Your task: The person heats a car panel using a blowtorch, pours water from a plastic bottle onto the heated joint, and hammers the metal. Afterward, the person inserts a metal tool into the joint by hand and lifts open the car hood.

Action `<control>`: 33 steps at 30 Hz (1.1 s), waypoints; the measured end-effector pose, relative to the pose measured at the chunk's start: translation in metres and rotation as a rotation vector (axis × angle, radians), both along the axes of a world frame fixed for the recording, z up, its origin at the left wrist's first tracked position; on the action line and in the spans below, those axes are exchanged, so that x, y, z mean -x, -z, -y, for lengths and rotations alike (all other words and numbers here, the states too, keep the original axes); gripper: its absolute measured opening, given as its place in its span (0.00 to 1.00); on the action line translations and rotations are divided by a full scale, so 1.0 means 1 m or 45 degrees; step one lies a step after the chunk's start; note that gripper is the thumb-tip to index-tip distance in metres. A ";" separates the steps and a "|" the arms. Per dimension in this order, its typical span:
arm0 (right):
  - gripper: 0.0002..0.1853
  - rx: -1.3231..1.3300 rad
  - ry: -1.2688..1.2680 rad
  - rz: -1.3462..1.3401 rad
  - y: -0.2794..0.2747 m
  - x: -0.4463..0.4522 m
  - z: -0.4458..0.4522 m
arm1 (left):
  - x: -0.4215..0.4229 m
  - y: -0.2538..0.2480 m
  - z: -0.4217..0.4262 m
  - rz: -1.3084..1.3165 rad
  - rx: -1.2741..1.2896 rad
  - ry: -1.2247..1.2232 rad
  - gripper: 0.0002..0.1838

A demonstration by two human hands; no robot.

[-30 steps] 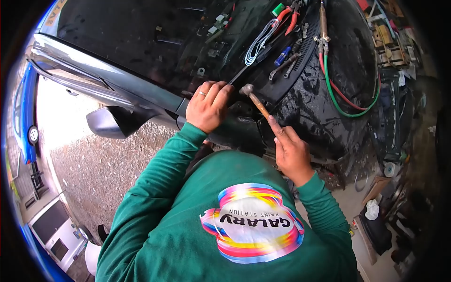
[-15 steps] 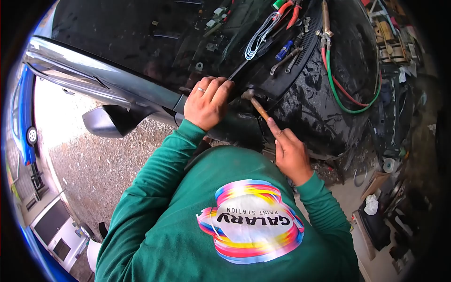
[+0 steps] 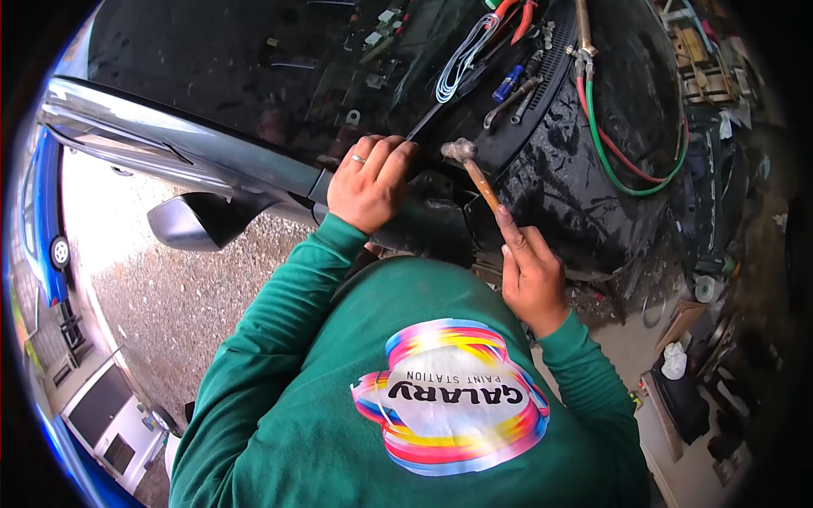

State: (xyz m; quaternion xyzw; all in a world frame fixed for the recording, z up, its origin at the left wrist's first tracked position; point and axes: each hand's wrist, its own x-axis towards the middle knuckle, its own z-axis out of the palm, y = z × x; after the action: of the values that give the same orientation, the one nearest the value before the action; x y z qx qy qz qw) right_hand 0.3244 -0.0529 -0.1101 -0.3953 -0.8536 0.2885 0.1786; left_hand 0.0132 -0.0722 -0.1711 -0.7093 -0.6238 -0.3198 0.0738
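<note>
My right hand is wrapped round the wooden handle of a hammer, with the index finger stretched along it. The hammer's metal head points away from me, near the front corner of the windshield. My left hand, a ring on one finger, rests at the lower end of the car's windshield pillar. Its fingers curl over the edge and their tips are hidden, so what they grip does not show. A dark wiper arm runs away from the fingertips along the windshield.
On the cowl lie a blue-handled tool, wrenches and a coil of pale wire. A torch with red and green hoses lies on the dusty black hood. The side mirror sticks out at left.
The hammer and my right hand have moved slightly right, and the hammer head has come away from the car's corner beside my left hand. My left hand has hardly moved.
</note>
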 end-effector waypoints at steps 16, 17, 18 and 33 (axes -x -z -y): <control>0.44 -0.005 -0.135 0.221 0.024 0.008 -0.013 | 0.003 0.002 -0.001 0.024 -0.095 -0.001 0.23; 0.45 -0.043 -0.133 0.156 0.021 0.010 -0.016 | 0.006 0.003 -0.001 0.032 -0.101 0.020 0.24; 0.45 -0.073 -0.124 0.097 0.019 0.010 -0.014 | 0.006 0.004 0.001 0.046 -0.100 0.047 0.24; 0.44 -0.031 -0.124 0.117 0.038 0.010 -0.005 | 0.005 0.004 0.001 0.051 -0.122 0.042 0.26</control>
State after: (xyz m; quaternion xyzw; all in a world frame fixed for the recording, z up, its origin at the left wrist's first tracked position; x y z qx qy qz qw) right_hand 0.3149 -0.0476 -0.1476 -0.3641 -0.8825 0.2680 0.1296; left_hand 0.0078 -0.0736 -0.1754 -0.7088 -0.5973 -0.3645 0.0898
